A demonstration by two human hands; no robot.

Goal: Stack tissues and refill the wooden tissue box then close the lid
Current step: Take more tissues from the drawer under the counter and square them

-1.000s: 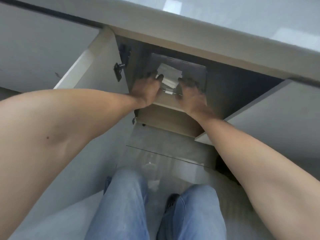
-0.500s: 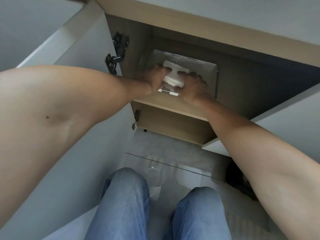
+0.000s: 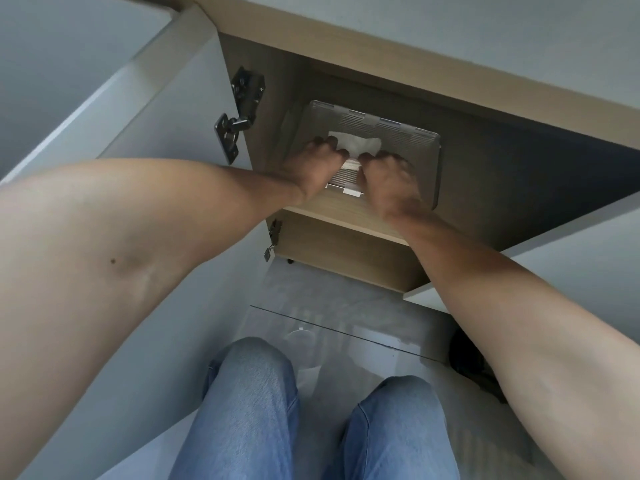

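A grey plastic tissue pack (image 3: 410,135) lies flat on a wooden shelf (image 3: 346,213) inside an open cabinet. A white tissue (image 3: 356,143) sticks out of its middle opening. My left hand (image 3: 311,171) rests on the pack's left half, fingers curled in at the tissue's left edge. My right hand (image 3: 388,181) covers the near right part, fingers curled at the tissue's lower right edge. The two hands nearly touch at the opening. No wooden tissue box is in view.
The left cabinet door (image 3: 156,109) stands open with a metal hinge (image 3: 239,112). A white door edge (image 3: 571,244) juts in on the right. My knees in blue jeans (image 3: 252,403) are over a glossy grey floor. A dark object (image 3: 471,362) lies low right.
The view has dropped and the counter top has left the frame. My hands have drawn closer together over the pack's middle, covering more of the white tissue.
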